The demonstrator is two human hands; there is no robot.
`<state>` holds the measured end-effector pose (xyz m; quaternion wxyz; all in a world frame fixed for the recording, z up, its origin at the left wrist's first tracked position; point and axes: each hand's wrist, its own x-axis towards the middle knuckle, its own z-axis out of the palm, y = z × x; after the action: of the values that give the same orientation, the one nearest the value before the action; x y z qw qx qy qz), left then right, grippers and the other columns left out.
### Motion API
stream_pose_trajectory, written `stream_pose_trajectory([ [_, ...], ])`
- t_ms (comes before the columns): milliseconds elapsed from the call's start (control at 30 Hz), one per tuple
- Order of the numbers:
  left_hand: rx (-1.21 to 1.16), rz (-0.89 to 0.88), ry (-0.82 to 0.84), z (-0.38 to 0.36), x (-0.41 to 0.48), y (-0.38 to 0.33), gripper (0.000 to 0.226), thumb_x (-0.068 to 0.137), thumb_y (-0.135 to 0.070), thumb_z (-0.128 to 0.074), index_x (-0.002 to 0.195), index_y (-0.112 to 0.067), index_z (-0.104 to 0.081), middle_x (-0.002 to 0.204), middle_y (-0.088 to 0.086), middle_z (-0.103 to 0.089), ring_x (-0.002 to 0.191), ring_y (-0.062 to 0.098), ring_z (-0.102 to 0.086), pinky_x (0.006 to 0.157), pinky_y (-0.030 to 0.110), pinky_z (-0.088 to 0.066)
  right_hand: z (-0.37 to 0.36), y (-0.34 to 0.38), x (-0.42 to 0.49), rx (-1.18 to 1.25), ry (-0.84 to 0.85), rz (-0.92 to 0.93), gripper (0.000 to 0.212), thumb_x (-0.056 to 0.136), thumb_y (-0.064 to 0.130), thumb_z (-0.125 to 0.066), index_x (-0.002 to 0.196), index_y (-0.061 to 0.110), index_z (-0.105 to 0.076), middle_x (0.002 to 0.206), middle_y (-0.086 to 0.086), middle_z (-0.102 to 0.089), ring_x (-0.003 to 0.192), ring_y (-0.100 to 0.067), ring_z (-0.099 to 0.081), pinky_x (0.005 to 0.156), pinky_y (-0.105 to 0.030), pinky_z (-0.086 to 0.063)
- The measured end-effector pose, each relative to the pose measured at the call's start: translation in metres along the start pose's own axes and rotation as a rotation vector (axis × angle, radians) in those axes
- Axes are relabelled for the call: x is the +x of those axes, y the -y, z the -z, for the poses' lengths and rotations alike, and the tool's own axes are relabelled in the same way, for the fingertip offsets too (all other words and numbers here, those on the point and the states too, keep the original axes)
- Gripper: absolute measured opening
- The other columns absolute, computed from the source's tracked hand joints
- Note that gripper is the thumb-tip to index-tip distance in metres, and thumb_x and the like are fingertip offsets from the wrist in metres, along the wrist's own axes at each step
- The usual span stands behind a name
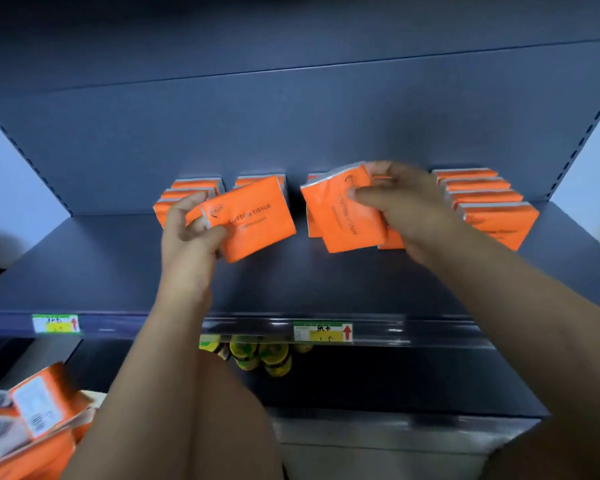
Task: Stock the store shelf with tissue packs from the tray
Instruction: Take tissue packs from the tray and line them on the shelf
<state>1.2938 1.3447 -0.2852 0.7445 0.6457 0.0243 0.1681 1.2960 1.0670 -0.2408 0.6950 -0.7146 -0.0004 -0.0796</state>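
My left hand point(191, 233) grips an orange tissue pack point(253, 220) by its left edge, just above the dark grey shelf point(291, 278), in front of the second row of packs. My right hand point(406, 206) pinches another orange pack point(340, 216), tilted on end at the front of the third row. Rows of orange packs stand against the back panel: a left row point(191, 192), a second row point(278, 180) and a right row point(489, 202). More orange packs point(39, 417) lie piled at the bottom left; the tray under them is hidden.
Price labels point(323, 330) sit on the shelf's front rail. Yellow-capped bottles point(260, 355) stand on the lower shelf beneath it. The front half of the dark grey shelf is bare. White walls flank the shelf unit on both sides.
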Motion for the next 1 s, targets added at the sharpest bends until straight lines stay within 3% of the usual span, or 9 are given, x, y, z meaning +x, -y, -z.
stream_pose_trajectory([
  [167, 0.117, 0.029, 0.044, 0.018, 0.025, 0.012, 0.047, 0.085, 0.011, -0.058, 0.109, -0.029, -0.062, 0.089, -0.005, -0.074, 0.077, 0.012, -0.07, 0.065, 0.03, -0.055, -0.019, -0.018, 0.02, -0.387, 0.07, 0.201, 0.031, 0.08, 0.007, -0.082, 0.104, 0.025, -0.075, 0.092, 0.01, -0.075, 0.081, 0.001, -0.07, 0.075, -0.018, -0.054],
  [267, 0.18, 0.05, 0.084, 0.028, 0.04, 0.021, 0.045, 0.081, 0.01, -0.061, 0.106, -0.027, -0.062, 0.097, 0.005, -0.072, 0.084, 0.019, -0.07, 0.071, 0.036, -0.054, -0.033, -0.032, 0.026, -0.666, 0.135, 0.285, 0.038, 0.074, 0.023, -0.082, 0.11, 0.029, -0.074, 0.103, 0.006, -0.072, 0.096, -0.012, -0.068, 0.085, -0.027, -0.049],
  [367, 0.254, 0.067, 0.149, 0.033, 0.051, 0.031, 0.046, 0.082, 0.018, -0.06, 0.105, -0.022, -0.062, 0.097, 0.004, -0.071, 0.08, 0.015, -0.068, 0.067, 0.029, -0.055, -0.042, -0.043, 0.026, -0.907, 0.204, 0.403, 0.043, 0.078, 0.018, -0.083, 0.119, 0.024, -0.073, 0.116, 0.0, -0.067, 0.11, -0.019, -0.061, 0.085, -0.024, -0.031],
  [467, 0.309, 0.088, 0.217, 0.035, 0.059, 0.041, 0.048, 0.085, 0.021, -0.062, 0.105, -0.022, -0.066, 0.097, 0.001, -0.073, 0.082, 0.012, -0.068, 0.067, 0.023, -0.056, -0.046, -0.05, 0.027, -1.171, 0.198, 0.524, 0.048, 0.086, 0.023, -0.077, 0.132, 0.022, -0.067, 0.128, -0.002, -0.065, 0.121, -0.026, -0.059, 0.093, -0.032, -0.037],
  [633, 0.465, 0.039, 0.265, 0.04, 0.068, 0.057, 0.056, 0.081, 0.023, -0.058, 0.108, -0.025, -0.07, 0.101, -0.006, -0.073, 0.093, 0.014, -0.067, 0.076, 0.029, -0.054, -0.048, -0.057, 0.032, -1.307, 0.171, 0.549, 0.049, 0.082, 0.023, -0.079, 0.129, 0.019, -0.068, 0.122, -0.006, -0.069, 0.116, -0.035, -0.059, 0.096, -0.045, -0.048],
  [800, 0.574, -0.068, 0.146, 0.042, 0.07, 0.062, 0.058, 0.081, 0.01, -0.06, 0.115, -0.036, -0.071, 0.121, 0.004, -0.069, 0.106, 0.027, -0.068, 0.095, 0.046, -0.056, -0.047, -0.057, 0.033, -1.381, 0.124, 0.492, 0.058, 0.077, 0.02, -0.079, 0.133, 0.022, -0.063, 0.126, -0.003, -0.065, 0.119, -0.032, -0.053, 0.099, -0.045, -0.047],
  [900, 0.628, -0.068, 0.105, 0.042, 0.074, 0.064, 0.06, 0.082, 0.006, -0.06, 0.128, -0.032, -0.067, 0.121, 0.008, -0.067, 0.107, 0.03, -0.067, 0.096, 0.051, -0.057, -0.043, -0.059, 0.031, -1.429, 0.082, 0.444, 0.056, 0.077, 0.015, -0.077, 0.131, 0.02, -0.062, 0.126, -0.005, -0.06, 0.118, -0.032, -0.051, 0.102, -0.046, -0.044],
  [1000, 0.649, -0.048, 0.104, 0.038, 0.074, 0.065, 0.058, 0.085, 0.006, -0.059, 0.133, -0.028, -0.062, 0.109, 0.004, -0.068, 0.101, 0.029, -0.068, 0.091, 0.045, -0.058, -0.041, -0.063, 0.029, -1.447, 0.038, 0.437, 0.051, 0.079, 0.012, -0.077, 0.128, 0.017, -0.063, 0.124, -0.009, -0.059, 0.117, -0.035, -0.052, 0.102, -0.046, -0.043],
])
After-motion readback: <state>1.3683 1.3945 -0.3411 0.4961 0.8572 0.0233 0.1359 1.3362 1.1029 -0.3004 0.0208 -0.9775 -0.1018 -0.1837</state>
